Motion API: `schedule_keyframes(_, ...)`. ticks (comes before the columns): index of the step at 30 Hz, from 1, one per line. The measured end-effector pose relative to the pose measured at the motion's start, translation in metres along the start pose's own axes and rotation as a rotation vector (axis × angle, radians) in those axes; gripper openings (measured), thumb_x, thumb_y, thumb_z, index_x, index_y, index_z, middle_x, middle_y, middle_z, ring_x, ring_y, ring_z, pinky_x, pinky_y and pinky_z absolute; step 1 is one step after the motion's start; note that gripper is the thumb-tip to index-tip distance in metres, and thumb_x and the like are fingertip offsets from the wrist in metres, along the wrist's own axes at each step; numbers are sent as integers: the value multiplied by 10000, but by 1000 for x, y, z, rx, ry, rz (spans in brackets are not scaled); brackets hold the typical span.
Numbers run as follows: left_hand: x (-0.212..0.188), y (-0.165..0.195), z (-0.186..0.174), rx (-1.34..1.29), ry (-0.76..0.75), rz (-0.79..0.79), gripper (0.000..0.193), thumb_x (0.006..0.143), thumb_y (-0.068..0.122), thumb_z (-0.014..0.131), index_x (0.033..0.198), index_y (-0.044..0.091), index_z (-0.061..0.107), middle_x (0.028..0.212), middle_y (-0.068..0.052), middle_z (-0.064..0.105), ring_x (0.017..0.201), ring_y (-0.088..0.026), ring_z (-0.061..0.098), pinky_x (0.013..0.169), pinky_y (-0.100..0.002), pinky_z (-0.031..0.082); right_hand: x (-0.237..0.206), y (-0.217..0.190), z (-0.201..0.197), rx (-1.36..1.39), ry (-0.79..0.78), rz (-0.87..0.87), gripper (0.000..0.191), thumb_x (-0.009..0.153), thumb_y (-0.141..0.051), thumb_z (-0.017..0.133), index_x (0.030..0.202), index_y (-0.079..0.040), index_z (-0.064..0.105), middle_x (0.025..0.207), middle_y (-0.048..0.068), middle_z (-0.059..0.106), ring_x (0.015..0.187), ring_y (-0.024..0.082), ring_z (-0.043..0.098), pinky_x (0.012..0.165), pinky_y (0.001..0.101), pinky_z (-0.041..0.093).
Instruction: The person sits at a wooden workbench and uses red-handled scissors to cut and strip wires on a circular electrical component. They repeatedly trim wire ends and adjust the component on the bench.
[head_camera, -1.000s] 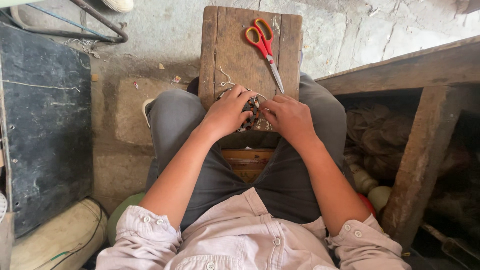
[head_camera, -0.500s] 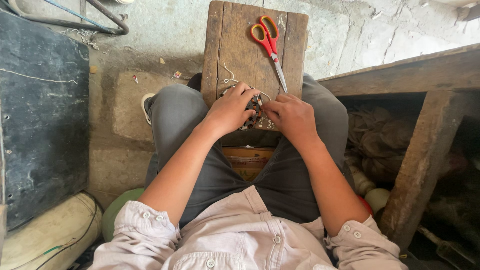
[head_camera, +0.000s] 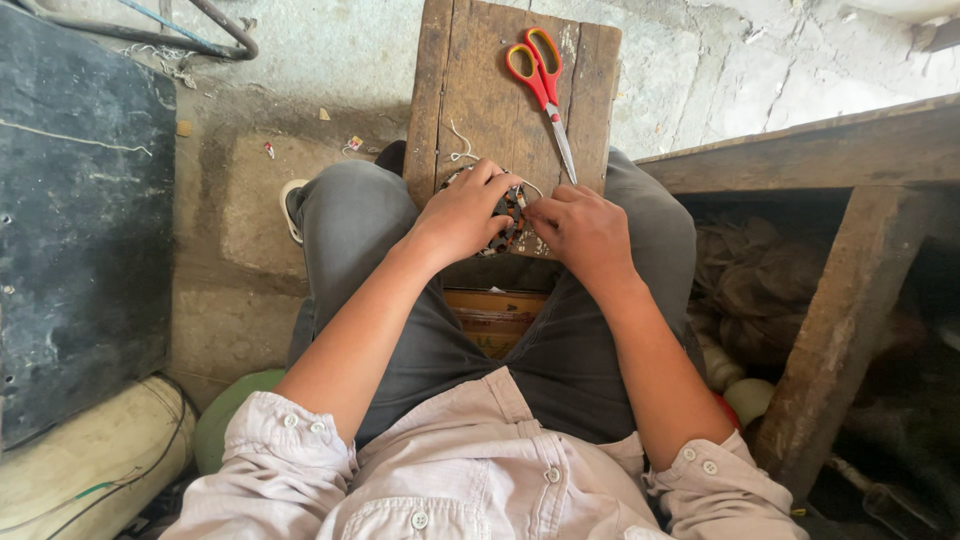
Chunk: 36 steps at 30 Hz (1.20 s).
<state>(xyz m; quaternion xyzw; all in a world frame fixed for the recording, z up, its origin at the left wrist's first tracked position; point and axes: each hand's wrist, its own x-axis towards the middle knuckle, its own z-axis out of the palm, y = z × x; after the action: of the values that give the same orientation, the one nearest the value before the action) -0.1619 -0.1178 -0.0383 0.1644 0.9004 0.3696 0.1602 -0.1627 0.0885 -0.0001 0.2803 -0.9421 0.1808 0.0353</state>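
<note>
Hands: left hand (head_camera: 462, 212) and right hand (head_camera: 580, 232), both closed around a small round wound part (head_camera: 511, 212), pinched between them at the near edge of the table (head_camera: 470, 90).

Table: small, of worn wooden planks, standing between the person's knees; long axis runs away from the body.

Wooden bench frame (head_camera: 850, 160): to the right, well apart from the hands; dark clutter beneath, too dim to identify.

Dark slab (head_camera: 80, 200): to the left, on the concrete floor.

Scissors (head_camera: 545, 90): red handles, lying on the table beyond the hands, handles at the far end and blades pointing back toward the right hand, which is the nearer.

Round wound part: mostly hidden by fingers; patterned dark and light, a pale thread (head_camera: 460, 150) trailing from it across the table.
</note>
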Motion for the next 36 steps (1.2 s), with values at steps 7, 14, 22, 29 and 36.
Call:
schedule_keyframes(7,-2,-4,-1,7,18,10,541,878,202,759,1371,132,546,1283,-81,525,1250,-300,550,981,-435,501,2,-2,2,-26,3,-37,71,815,-211,799,882,-230,785,780,-15,638,771,210,656,640,367,511)
schedule_keyframes(14,-3,-5,1,22,21,16,549,877,196,759,1377,131,541,1286,-89,518,1244,-311,553,980,-440,501,3,-3,1,-22,8,-33,45,834,-214,801,874,-217,781,767,-12,643,752,215,650,631,370,505)
schedule_keyframes(22,-3,0,-1,12,-7,1,556,874,189,755,1384,137,539,1294,-92,517,1252,-319,549,988,-447,496,-1,-3,-2,-7,-12,-31,69,836,-211,793,885,-190,750,786,-5,679,763,227,661,637,376,508)
schedule_keyframes(29,-5,0,2,21,-3,-2,566,874,224,772,1381,140,536,1296,-90,519,1254,-317,548,990,-447,494,-8,-10,4,-56,21,-24,59,851,-189,771,899,-184,737,786,-7,694,759,226,662,641,375,513)
schedule_keyframes(36,-7,-2,4,25,0,3,565,869,214,776,1377,157,535,1294,-86,522,1260,-313,551,977,-445,501,-10,-14,7,-110,-8,5,46,864,-196,749,905,-181,734,773,3,707,731,238,660,616,391,515)
